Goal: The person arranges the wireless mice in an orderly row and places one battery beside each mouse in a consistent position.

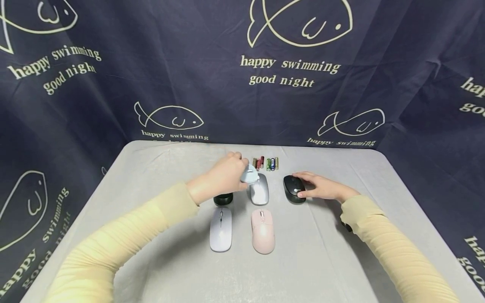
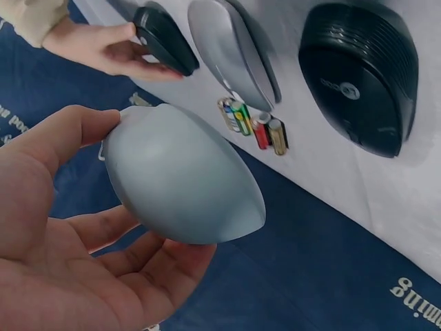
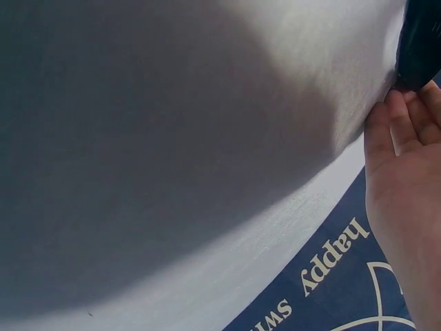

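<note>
Pale blue mouse (image 1: 249,174): smooth, domed, unlettered shell, tapering to a blunt point at one end in the left wrist view; small dark slit-like mark on the face turned to the head view. Held raised off the table (image 1: 303,269), between thumb and fingers of the left hand (image 1: 227,170), shell towards the left wrist camera. Black mouse (image 1: 291,185): compact rounded body, small white mark on the upper surface. Set on the table, far half, right of the pale blue item and apart from it; gripped across the body by thumb and fingers of the right hand (image 1: 320,186).
</note>
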A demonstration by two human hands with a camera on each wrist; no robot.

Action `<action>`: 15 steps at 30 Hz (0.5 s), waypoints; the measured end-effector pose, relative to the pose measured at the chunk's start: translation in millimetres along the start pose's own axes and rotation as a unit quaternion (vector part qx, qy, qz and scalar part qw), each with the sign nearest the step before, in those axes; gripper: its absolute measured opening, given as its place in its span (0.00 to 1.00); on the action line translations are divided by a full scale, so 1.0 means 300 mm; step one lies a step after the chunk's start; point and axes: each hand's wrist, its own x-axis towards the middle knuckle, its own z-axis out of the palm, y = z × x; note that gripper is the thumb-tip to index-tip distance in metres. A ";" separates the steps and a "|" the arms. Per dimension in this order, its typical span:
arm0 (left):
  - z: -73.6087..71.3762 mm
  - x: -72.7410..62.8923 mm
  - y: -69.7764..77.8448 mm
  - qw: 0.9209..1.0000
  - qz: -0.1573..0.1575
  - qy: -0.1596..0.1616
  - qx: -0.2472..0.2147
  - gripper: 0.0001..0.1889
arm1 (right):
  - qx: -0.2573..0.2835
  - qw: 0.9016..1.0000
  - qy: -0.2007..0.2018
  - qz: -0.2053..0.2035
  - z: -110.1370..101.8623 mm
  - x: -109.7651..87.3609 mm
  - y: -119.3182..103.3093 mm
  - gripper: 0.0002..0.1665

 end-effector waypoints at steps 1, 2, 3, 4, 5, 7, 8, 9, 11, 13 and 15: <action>0.000 0.000 0.007 1.000 0.001 -0.002 -0.001 0.26 | 0.000 1.000 0.000 0.000 0.000 0.000 0.000 0.43; 0.001 0.000 0.014 1.000 0.002 -0.003 0.000 0.27 | 0.000 1.000 0.000 0.001 0.000 -0.001 0.000 0.43; 0.000 0.000 0.022 1.000 0.002 -0.004 0.000 0.27 | 0.000 1.000 0.000 0.001 0.000 -0.001 0.000 0.43; -0.001 0.001 0.029 1.000 0.003 -0.005 -0.002 0.27 | 0.000 1.000 -0.001 0.001 -0.001 -0.001 0.000 0.43; -0.001 0.001 0.037 1.000 0.003 -0.007 -0.002 0.27 | 0.000 1.000 -0.001 0.001 -0.001 -0.001 0.000 0.43; 0.000 0.003 0.051 1.000 0.005 -0.011 -0.004 0.27 | 0.000 1.000 -0.001 0.000 -0.001 -0.001 0.000 0.43; 0.001 0.003 0.058 1.000 0.006 -0.013 -0.004 0.27 | 0.000 1.000 -0.001 0.001 -0.001 -0.001 0.001 0.43; 0.003 0.004 0.065 1.000 0.006 -0.016 -0.007 0.28 | 0.001 1.000 -0.001 0.001 -0.002 -0.001 0.001 0.43; 0.006 0.006 0.080 1.000 0.006 -0.019 -0.006 0.28 | 0.001 1.000 -0.002 0.002 -0.001 -0.001 0.002 0.43; 0.009 0.006 0.095 1.000 0.006 -0.021 -0.006 0.30 | 0.002 1.000 -0.004 0.004 -0.001 0.000 0.004 0.43; 0.011 0.007 0.111 1.000 0.006 -0.023 -0.004 0.31 | 0.002 1.000 -0.005 0.006 -0.001 0.000 0.005 0.43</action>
